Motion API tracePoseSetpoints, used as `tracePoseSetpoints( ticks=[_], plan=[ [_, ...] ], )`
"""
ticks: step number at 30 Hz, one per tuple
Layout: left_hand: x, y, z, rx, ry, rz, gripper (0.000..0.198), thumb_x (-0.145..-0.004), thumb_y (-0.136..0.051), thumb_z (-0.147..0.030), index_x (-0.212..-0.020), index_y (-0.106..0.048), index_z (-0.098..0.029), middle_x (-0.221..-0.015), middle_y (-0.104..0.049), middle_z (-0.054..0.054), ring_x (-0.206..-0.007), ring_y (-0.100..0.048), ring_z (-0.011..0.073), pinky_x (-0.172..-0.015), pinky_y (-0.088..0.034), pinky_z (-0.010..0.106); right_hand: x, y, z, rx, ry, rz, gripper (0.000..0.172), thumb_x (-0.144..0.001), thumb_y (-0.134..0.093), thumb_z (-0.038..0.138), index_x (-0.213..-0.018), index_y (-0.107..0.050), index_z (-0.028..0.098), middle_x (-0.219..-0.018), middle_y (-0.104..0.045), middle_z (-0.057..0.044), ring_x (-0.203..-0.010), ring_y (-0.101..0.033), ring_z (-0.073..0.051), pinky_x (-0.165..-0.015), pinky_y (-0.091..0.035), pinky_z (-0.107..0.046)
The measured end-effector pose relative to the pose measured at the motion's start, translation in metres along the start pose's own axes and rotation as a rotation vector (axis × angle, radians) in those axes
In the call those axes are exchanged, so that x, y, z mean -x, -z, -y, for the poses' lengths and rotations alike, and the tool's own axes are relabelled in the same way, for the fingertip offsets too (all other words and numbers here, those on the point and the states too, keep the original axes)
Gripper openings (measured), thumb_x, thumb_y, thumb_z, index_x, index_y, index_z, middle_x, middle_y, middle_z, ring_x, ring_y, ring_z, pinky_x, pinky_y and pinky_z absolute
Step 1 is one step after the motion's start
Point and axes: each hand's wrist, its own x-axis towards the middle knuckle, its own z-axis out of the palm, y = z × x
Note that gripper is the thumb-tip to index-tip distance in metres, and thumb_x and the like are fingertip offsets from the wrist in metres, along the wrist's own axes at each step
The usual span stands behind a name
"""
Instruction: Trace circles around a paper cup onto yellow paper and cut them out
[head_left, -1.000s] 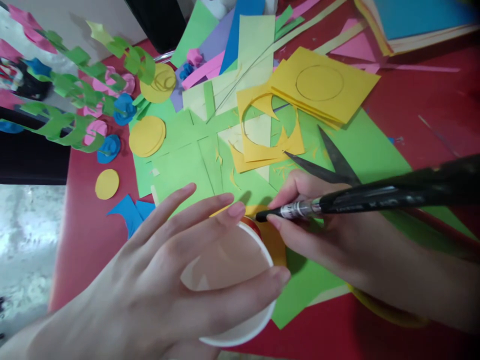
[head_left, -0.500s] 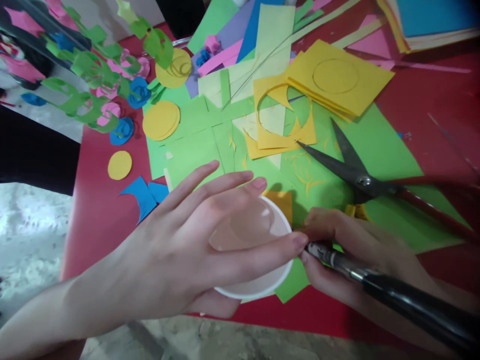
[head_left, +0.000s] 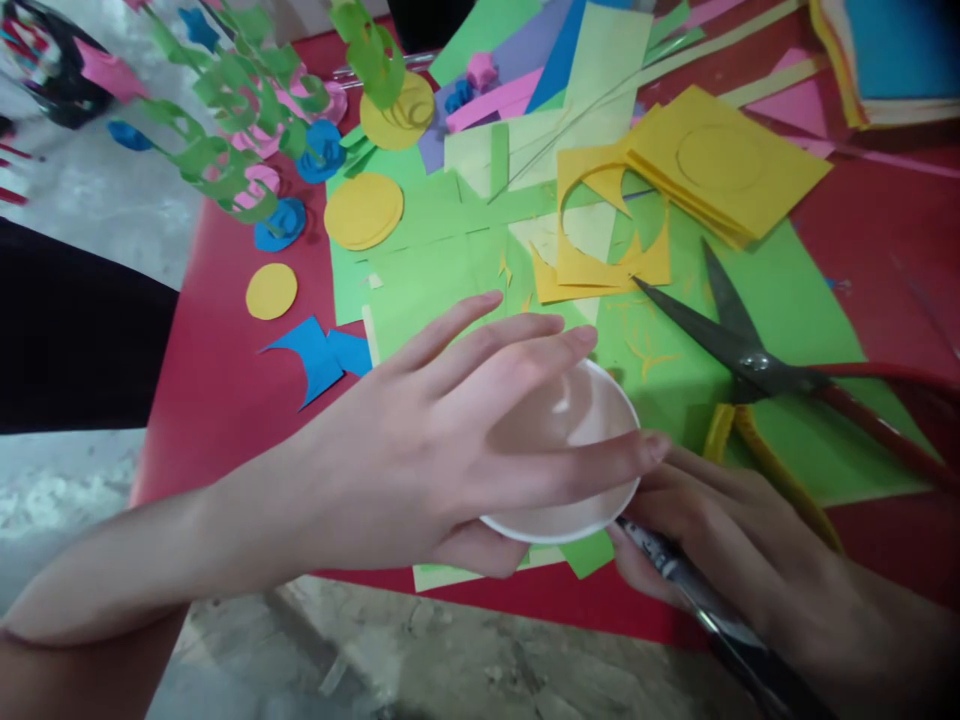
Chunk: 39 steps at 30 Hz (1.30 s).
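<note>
The left hand (head_left: 442,450) lies spread, fingers apart, flat over a white cup (head_left: 592,500) that stands upside down on green paper (head_left: 675,370) near the front edge of the red bench (head_left: 217,400). The right hand (head_left: 720,530) is clamped on a black pen (head_left: 697,590), its tip against the cup's lower right rim. Open scissors (head_left: 742,350) lie just beyond it on the paper. Yellow discs (head_left: 364,210) and a cut yellow sheet (head_left: 600,230) lie farther back.
</note>
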Motion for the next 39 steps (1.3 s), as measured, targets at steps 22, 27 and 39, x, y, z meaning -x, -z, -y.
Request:
tracePoseSetpoints(
  ticks=[22, 27, 39],
  plan=[
    [0.0, -0.001, -0.003, 0.089, 0.019, -0.116, 0.052, -0.076, -0.049, -0.04, -0.127, -0.043, -0.033, -0.119, -0.049, 0.0, -0.121, -0.042, 0.0305, -0.104, -0.032, 0.051, -0.02, -0.029, 0.018, 0.069, 0.319, -0.027, 0.024, -0.075, -0.036, 0.002, -0.066, -0.056, 0.011, -0.056, -0.063, -0.01, -0.046, -0.056, -0.021, -0.04, -0.044, -0.032],
    [0.001, 0.001, -0.003, 0.051, 0.019, -0.052, 0.048, -0.084, -0.036, -0.035, -0.132, -0.038, -0.033, -0.125, -0.043, 0.0, -0.125, -0.037, 0.0277, -0.105, -0.029, 0.049, -0.023, -0.035, 0.024, 0.225, 0.313, -0.055, 0.028, -0.076, -0.036, 0.0, -0.061, -0.053, 0.016, -0.048, -0.059, -0.005, -0.04, -0.053, -0.019, -0.037, -0.041, -0.03],
    [0.002, 0.004, -0.006, -0.009, 0.013, 0.039, 0.051, -0.087, -0.018, -0.032, -0.136, -0.028, -0.031, -0.129, -0.038, -0.002, -0.126, -0.031, 0.0281, -0.102, -0.026, 0.047, -0.006, -0.028, 0.026, 0.042, 0.195, -0.03, 0.011, -0.074, -0.046, 0.001, -0.08, -0.052, 0.009, -0.059, -0.054, -0.005, -0.052, -0.05, -0.017, -0.042, -0.042, -0.029]
  ],
)
